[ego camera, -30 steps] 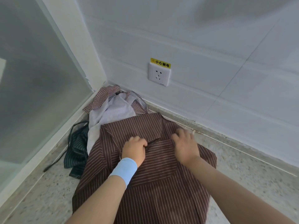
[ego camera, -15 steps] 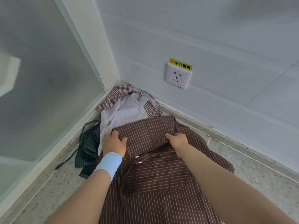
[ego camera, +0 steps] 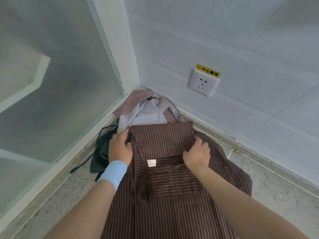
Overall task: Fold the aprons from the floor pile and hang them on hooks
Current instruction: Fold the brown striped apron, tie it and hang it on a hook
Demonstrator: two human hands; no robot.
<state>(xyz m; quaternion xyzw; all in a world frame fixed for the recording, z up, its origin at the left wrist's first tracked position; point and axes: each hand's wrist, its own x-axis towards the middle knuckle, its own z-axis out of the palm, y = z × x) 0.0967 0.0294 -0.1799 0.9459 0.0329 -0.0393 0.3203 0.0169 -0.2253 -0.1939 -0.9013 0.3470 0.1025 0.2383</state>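
Note:
A brown apron with thin white stripes (ego camera: pixel 172 192) lies spread on the speckled floor in front of me, its bib end toward the corner. My left hand (ego camera: pixel 120 147), with a light blue wristband, grips the bib's left edge. My right hand (ego camera: pixel 197 155) pinches the bib's right edge. A white label and the brown ties lie between my hands. Behind the apron, a pile in the corner holds a red checked and pale lilac apron (ego camera: pixel 143 111). A dark green striped apron (ego camera: pixel 100 152) with black ties lies left of my left hand.
A frosted glass partition (ego camera: pixel 51 83) with a white frame closes the left side. A white wall on the right carries a power socket (ego camera: pixel 202 82) with a yellow warning sticker. No hooks are in view. Bare speckled floor (ego camera: pixel 276 187) lies to the right.
My hands have moved apart from the apron's middle to the bib's two side edges, and the bib is now pulled flat. The label and ties have come into sight.

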